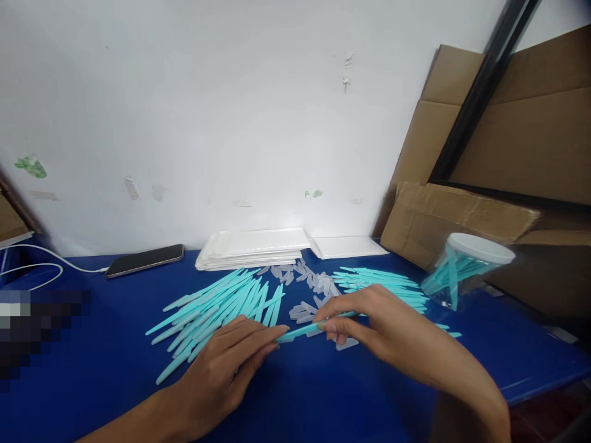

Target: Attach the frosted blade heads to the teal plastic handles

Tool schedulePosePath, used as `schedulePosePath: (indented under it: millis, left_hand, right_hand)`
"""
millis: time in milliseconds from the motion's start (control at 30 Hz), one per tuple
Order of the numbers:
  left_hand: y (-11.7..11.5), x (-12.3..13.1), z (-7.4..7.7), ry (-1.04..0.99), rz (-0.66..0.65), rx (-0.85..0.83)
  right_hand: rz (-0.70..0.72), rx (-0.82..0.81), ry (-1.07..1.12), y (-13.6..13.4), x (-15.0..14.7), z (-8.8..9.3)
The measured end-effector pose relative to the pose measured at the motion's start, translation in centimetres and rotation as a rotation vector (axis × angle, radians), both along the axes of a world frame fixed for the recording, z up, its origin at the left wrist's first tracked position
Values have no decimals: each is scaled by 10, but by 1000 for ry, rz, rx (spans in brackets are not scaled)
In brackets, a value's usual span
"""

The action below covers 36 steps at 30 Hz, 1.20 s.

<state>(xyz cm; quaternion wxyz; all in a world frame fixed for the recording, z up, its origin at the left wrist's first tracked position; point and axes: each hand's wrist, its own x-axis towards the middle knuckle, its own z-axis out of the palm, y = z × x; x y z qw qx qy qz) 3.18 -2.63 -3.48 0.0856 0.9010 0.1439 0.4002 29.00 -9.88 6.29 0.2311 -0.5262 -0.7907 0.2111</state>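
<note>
A slim turquoise stick (302, 331) spans the gap between my two hands, low over the blue table. My left hand (237, 357) pinches its left end, and my right hand (357, 320) grips it farther right between thumb and fingers. Behind my left hand lies a fanned pile of turquoise sticks (217, 304), some with pale covers. A second pile of turquoise sticks (381, 283) rests beyond my right hand. Small translucent caps (323, 284) are scattered between the piles, some partly hidden by my right hand.
White flat packets (253, 246) lie against the wall. A phone (145, 261) with a white cable is at the back left of the blue table (115, 344). A clear jar of turquoise sticks with a white lid (480, 248) leans at right, near cardboard (457, 209).
</note>
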Motion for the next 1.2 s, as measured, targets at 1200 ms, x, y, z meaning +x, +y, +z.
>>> schedulePosePath:
  millis: [1200]
  left_hand:
    - [3, -2, 10, 246, 343, 343]
  right_hand:
    - [-494, -134, 16, -27, 98, -31]
